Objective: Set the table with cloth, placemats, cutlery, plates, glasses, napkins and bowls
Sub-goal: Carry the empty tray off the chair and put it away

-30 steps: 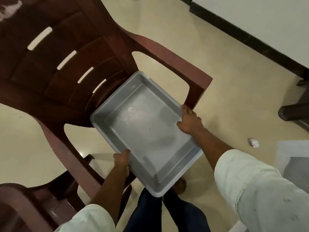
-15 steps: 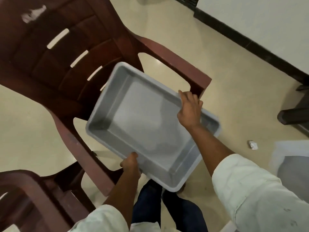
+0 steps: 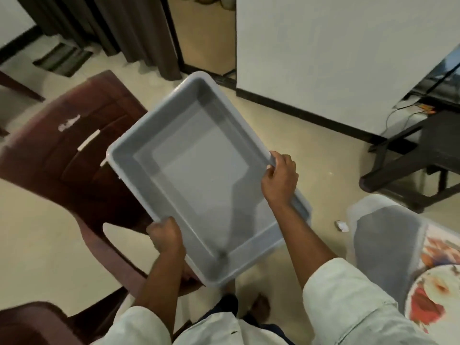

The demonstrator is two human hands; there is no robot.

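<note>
**Reader:** While the person looked down, what did the hands hold?

**Describer:** Both gripped a grey plastic tub (image 3: 199,175), held in the air in front of the body. The left hand (image 3: 165,236) was curled in a fist round the tub's near left rim. The right hand (image 3: 280,179) gripped the right rim, fingers wrapped over its edge.

**Reader:** Was anything inside the tub?

**Describer:** Only its bare grey floor showed. It was tilted, the far corner pointing up and away.

**Reader:** What lay around it?

**Describer:** A dark red plastic chair (image 3: 72,155) stood to the left, partly under the tub. At the right edge sat a table (image 3: 363,215) with a clear cover over a grey mat (image 3: 385,245), and beside that a plate with a flower print (image 3: 433,300). A small crumpled white scrap (image 3: 342,225) lay on the pale floor (image 3: 44,245) near the table. Dark curtains (image 3: 119,26) hung at the top, beside a white wall (image 3: 336,53).
</note>
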